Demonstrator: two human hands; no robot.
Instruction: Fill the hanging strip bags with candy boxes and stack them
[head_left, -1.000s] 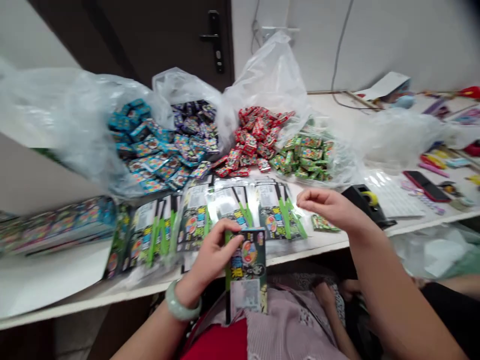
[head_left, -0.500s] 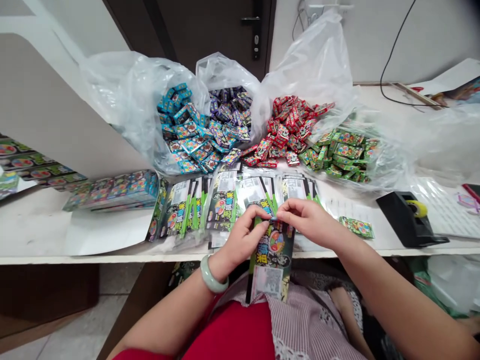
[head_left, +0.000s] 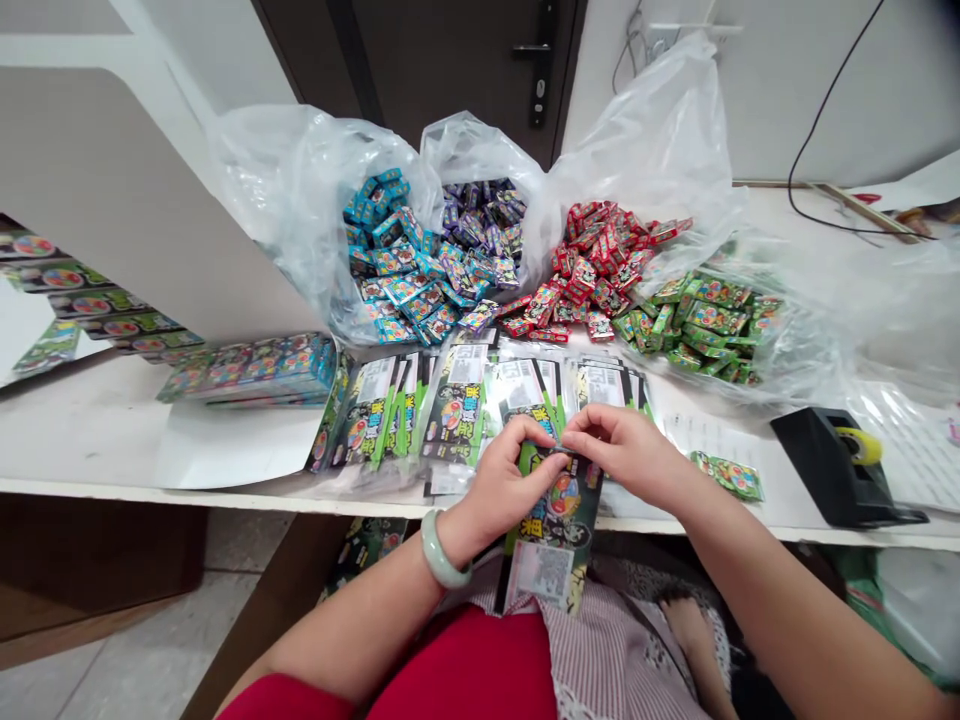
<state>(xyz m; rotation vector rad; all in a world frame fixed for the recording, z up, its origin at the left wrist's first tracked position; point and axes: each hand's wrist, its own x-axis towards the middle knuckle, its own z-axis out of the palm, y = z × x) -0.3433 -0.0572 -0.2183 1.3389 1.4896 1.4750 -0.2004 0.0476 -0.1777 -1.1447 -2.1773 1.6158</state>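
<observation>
My left hand (head_left: 510, 480) and right hand (head_left: 622, 450) are both closed in a pinch, fingertips (head_left: 556, 447) meeting at the top of a printed display card (head_left: 551, 550), which hangs down between them past the bench edge (head_left: 112, 485). Just ahead of my hands lie more cards (head_left: 457, 410) in overlapping rows. Right of my right hand sit loose green packets (head_left: 727, 475) and a black tape dispenser (head_left: 840, 470).
</observation>
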